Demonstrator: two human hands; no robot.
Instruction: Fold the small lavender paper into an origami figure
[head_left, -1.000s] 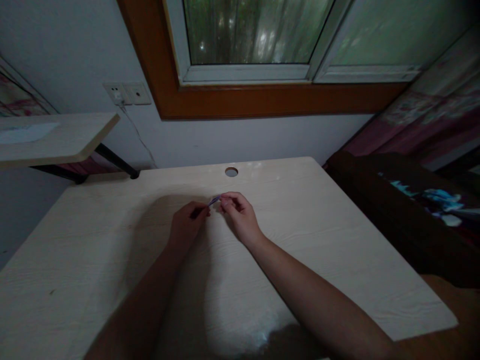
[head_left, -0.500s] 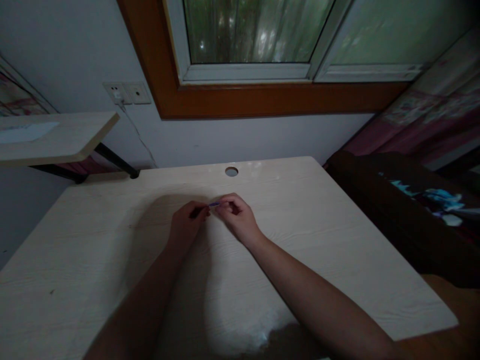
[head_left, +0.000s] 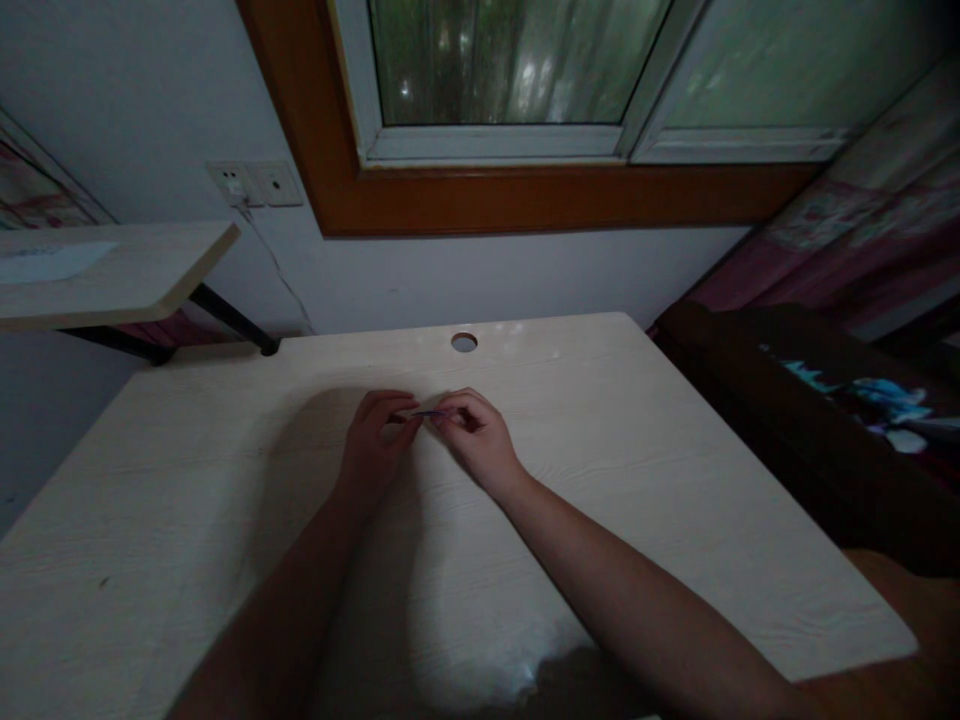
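Observation:
A small, thin, purplish object [head_left: 430,413] spans the short gap between my two hands, a little above or on the pale wooden desk [head_left: 600,450]; its kind is too small to make out. My left hand [head_left: 377,435] pinches its left end between thumb and fingers, with a lighter bit showing inside the pinch. From the other side, my right hand [head_left: 478,430] grips the right end with thumb and forefinger. Most of the object's ends are covered by fingertips.
A round cable hole [head_left: 464,343] lies beyond my hands near the desk's back edge. At the left stands a raised shelf [head_left: 187,265] on black legs, with a paper on it. A wall socket [head_left: 255,185] holds a plug with a hanging cord. Dark furniture [head_left: 720,370] borders the right side.
My left hand's fingers have shifted and extended along the object, thumb and fingers now straighter. My right hand has hardly moved.

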